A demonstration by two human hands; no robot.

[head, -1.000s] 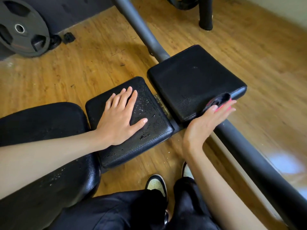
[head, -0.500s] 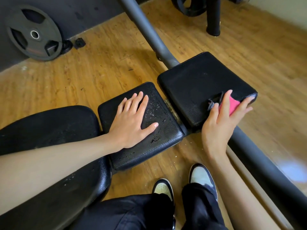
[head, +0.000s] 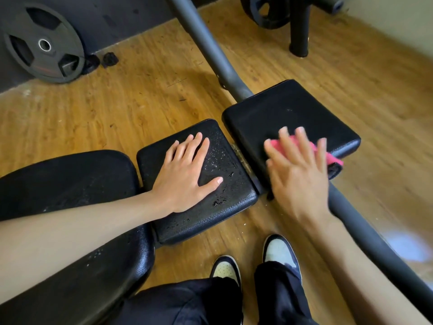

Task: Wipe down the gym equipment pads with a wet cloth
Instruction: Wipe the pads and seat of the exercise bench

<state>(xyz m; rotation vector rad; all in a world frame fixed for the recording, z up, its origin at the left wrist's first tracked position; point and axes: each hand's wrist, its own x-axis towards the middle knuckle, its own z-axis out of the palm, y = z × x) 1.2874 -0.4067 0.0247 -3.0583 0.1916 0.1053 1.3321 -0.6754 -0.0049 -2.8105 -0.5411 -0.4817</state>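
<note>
Wiping looks to be underway on the far pad (head: 281,109). The pink cloth (head: 332,158) is pressed flat against that pad's near right corner by the right hand (head: 300,174), fingers straight and spread wide, nothing actually gripped. One end of the cloth is draped over the pad's right edge. The hand is blurred, so a swipe is probably in progress.

The left hand (head: 185,174) is laid flat and open on the middle pad (head: 225,200), toward its left edge, apparently as a brace.

What could go wrong, as a guess:
- The cloth is only pinned under an open palm, so it could be dragged off the right edge and dropped on the floor (head: 117,102).
- The middle pad is covered in water drops (head: 218,158), so the bracing hand could slide if weight is leaned on it.
- Water could be pushed into the gap between the two pads, or dripped onto the wood, right by the shoes (head: 280,249).

Room-wise: wood-look flooring, a big third pad (head: 70,184) at the left, also speckled with drops, and a grey frame tube (head: 206,43) running under the far pad. A weight plate (head: 44,45) is leaned against a dark wall.
</note>
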